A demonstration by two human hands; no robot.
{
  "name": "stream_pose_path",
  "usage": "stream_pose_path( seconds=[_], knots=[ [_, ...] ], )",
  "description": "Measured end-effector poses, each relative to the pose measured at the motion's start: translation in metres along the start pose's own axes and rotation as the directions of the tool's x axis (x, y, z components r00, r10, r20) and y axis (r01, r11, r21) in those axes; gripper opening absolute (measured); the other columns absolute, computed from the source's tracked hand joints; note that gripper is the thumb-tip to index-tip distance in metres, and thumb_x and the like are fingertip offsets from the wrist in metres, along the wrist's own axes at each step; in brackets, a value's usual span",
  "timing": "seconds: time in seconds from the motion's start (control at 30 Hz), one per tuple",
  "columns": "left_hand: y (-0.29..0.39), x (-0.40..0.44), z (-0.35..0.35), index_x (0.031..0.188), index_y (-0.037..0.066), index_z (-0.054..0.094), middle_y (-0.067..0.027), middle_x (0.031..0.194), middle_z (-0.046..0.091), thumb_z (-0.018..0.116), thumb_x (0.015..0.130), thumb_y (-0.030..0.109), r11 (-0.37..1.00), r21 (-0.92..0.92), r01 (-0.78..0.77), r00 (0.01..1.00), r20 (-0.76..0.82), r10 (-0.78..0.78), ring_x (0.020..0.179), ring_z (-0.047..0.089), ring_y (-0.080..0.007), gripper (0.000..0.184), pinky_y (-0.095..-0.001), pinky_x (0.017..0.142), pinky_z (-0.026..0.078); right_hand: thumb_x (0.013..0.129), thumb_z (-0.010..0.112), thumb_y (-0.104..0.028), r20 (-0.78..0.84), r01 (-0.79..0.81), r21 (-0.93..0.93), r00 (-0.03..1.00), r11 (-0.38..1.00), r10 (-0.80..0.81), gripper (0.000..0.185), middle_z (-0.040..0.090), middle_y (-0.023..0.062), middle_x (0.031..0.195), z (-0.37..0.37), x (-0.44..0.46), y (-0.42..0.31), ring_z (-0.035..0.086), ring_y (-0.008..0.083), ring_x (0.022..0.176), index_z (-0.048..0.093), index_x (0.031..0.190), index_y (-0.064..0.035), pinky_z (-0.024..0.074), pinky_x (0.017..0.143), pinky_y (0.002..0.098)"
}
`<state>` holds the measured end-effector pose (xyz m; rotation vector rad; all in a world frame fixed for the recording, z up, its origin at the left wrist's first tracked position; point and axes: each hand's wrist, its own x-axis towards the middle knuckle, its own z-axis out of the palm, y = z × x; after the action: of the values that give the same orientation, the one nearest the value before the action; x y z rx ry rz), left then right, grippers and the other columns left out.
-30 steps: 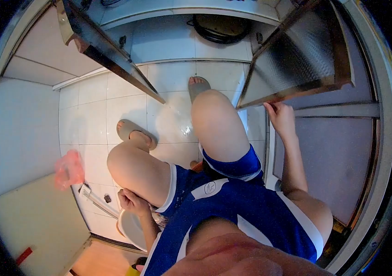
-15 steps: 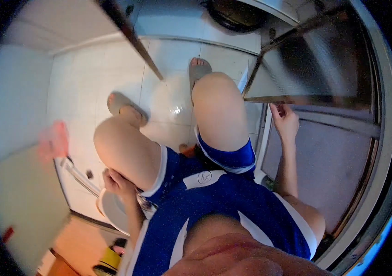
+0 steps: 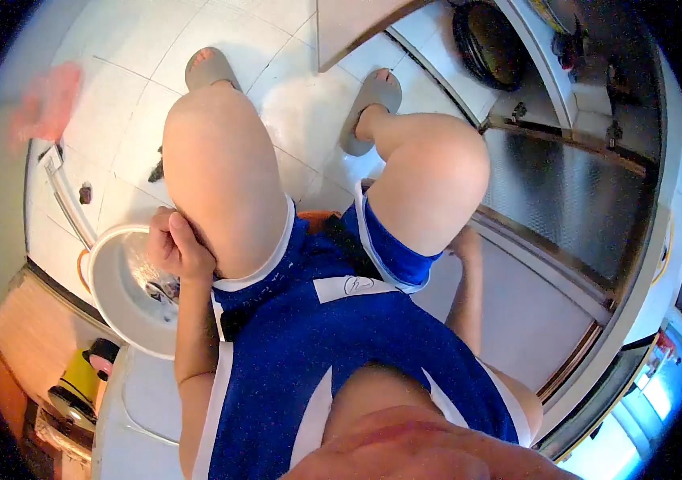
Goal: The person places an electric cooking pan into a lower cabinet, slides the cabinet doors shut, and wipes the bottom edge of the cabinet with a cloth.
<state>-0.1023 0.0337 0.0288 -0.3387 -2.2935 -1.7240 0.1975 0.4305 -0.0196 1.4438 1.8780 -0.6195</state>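
My left hand (image 3: pixel 179 244) is curled into a loose fist against the outer side of my left knee, with nothing visible in its fingers. Just beside and below it stands a white bucket (image 3: pixel 107 276) holding something clear and dark. My right hand (image 3: pixel 466 242) is largely hidden behind my right knee, next to a grey cabinet panel (image 3: pixel 525 316); its fingers cannot be made out. Beyond that hand lies a dark-framed textured glass cabinet door (image 3: pixel 565 196).
Round black pans (image 3: pixel 491 44) sit in an open compartment, and a pale panel (image 3: pixel 357 28) juts in at the top. A pink bag (image 3: pixel 49 104) hangs at left. Small dark bits (image 3: pixel 85 193) lie on the tiled floor (image 3: pixel 137 104). A yellow item (image 3: pixel 75 376) is lower left.
My right hand has left the glass door's lower edge and dropped behind my knee. The glass door now sits back against the cabinet. My view has turned, showing more of the bucket.
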Motion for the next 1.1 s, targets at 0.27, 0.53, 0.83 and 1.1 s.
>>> stream_pose_path(
  seconds=[0.27,0.53,0.83,1.1],
  knots=[
    [-0.003,0.004,-0.001,0.065,0.005,0.041,-0.0006,0.055,0.042,0.047,0.093,0.018,0.997,-0.056,0.044,0.998,-0.035,-0.046,0.051,0.035,-0.0076,0.031,-0.0233,0.048,0.028,0.086,0.056,-0.026,-0.541,0.531,0.136,0.747,0.836,-0.386,0.039,0.063,0.0181,0.098,-0.017,0.098,-0.042,0.062,0.0185,0.092,0.054,0.111,0.0029,0.0518,0.072,0.0374],
    [0.004,0.003,0.002,0.063,0.005,0.039,-0.0006,0.056,0.043,0.044,0.094,0.019,0.996,0.086,0.037,0.998,-0.050,-0.033,0.052,0.037,-0.0085,0.034,-0.0246,0.049,0.030,0.089,0.055,-0.031,-0.135,0.129,0.989,0.987,-0.067,-0.090,0.047,0.052,0.0142,0.085,-0.100,0.230,-0.167,0.056,0.0246,0.071,0.041,0.122,-0.0016,0.0526,0.068,0.0364],
    [0.023,0.009,0.012,0.073,0.002,0.046,-0.0025,0.068,0.048,0.039,0.096,0.026,0.976,0.163,0.143,0.979,-0.169,-0.115,0.060,0.041,-0.0096,0.034,-0.0241,0.056,0.035,0.091,0.048,-0.042,-0.152,0.108,0.927,0.984,-0.358,-0.097,0.043,0.050,0.0178,0.081,-0.145,0.303,-0.218,0.051,0.0238,0.056,0.041,0.116,-0.0083,0.0510,0.050,0.0341],
    [-0.001,0.012,-0.008,0.094,-0.001,0.051,-0.0049,0.073,0.046,0.047,0.090,0.039,0.936,0.350,-0.034,0.999,0.034,0.023,0.066,0.045,-0.0178,0.041,-0.0304,0.061,0.035,0.095,0.039,-0.025,-0.299,0.226,0.770,0.954,-0.597,-0.023,0.026,0.056,0.0121,0.075,-0.151,0.338,-0.221,0.056,0.0221,0.054,0.045,0.109,-0.0046,0.0478,0.041,0.0289]
  ],
)
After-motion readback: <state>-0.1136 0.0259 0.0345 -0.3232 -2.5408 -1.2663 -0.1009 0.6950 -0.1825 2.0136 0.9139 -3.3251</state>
